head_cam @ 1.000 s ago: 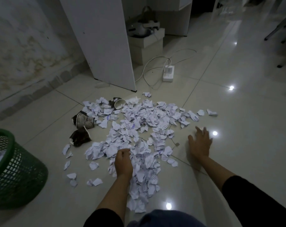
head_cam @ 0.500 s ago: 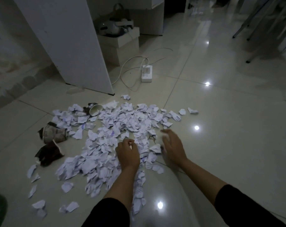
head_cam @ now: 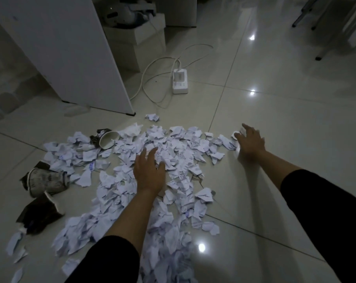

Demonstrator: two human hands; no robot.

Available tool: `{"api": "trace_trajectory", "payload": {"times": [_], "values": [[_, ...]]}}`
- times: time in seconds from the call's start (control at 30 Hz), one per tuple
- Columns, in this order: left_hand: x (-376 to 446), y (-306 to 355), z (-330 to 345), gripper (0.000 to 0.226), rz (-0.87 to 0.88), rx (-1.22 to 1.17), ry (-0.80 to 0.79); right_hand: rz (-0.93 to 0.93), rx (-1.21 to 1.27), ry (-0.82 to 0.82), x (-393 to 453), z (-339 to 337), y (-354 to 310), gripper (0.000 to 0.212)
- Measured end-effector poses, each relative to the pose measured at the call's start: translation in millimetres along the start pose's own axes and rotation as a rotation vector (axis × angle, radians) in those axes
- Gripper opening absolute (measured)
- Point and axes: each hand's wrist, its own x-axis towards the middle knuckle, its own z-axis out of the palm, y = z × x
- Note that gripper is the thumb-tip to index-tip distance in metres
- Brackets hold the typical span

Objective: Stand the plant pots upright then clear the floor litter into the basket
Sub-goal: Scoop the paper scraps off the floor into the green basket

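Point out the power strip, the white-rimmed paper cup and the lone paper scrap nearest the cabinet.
power strip [head_cam: 180,82]: head view, top face.
paper cup [head_cam: 108,139]: head view, white inside of mouth.
paper scrap [head_cam: 152,117]: head view, crumpled middle.

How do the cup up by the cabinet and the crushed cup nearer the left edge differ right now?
The far paper cup keeps its round shape, its white inside facing the camera; the crushed cup is flattened and torn at the rim. The far paper cup sits among the paper scraps; the crushed cup lies at the pile's left fringe, mostly on bare floor tile. Both lie on their sides, untouched by either hand.
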Motion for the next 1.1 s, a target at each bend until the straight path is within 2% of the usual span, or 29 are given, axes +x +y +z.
{"api": "trace_trajectory", "payload": {"times": [0.07,0.17,0.27,0.33,0.37,0.47,0.6,0.77,0.83,0.93,1.0,1.1], "values": [[9,-10,6,0.050,-0.041,0.010,-0.114,-0.103,-0.177,-0.031,1,6,-3,0.056],[14,-24,16,0.052,-0.049,-0.009,-0.193,-0.169,-0.051,0.025,-9,20,-24,0.047],[12,-31,22,0.049,-0.056,-0.050,-0.187,-0.291,-0.022,0.007,-19,39,-46,0.051],[6,-29,21,0.046,-0.047,-0.076,-0.159,-0.411,-0.068,-0.019,-32,51,-57,0.059],[3,-28,20,0.043,-0.041,-0.094,-0.142,-0.425,-0.005,-0.028,-43,55,-65,0.063],[-9,-22,13,0.029,-0.031,-0.134,-0.081,-0.426,0.268,-0.051,-77,68,-87,0.052],[-30,-25,5,0.045,-0.089,-0.182,-0.062,-0.490,0.373,-0.163,-118,79,-95,0.041],[-66,-23,-10,0.032,-0.130,-0.160,-0.009,-0.514,0.461,-0.243,-170,78,-98,0.036],[-82,-20,-20,0.027,-0.095,-0.123,0.084,-0.537,0.474,-0.199,-179,77,-97,0.039],[-113,-20,-35,0.017,0.001,-0.085,0.276,-0.530,0.578,-0.044,-184,67,-99,0.034],[-136,-20,-33,0.016,-0.081,0.017,0.386,-0.556,0.612,-0.036,-184,64,-104,0.034],[-172,-18,-20,0.042,-0.386,0.072,0.362,-0.585,0.586,-0.199,-186,70,-119,0.047]]}}
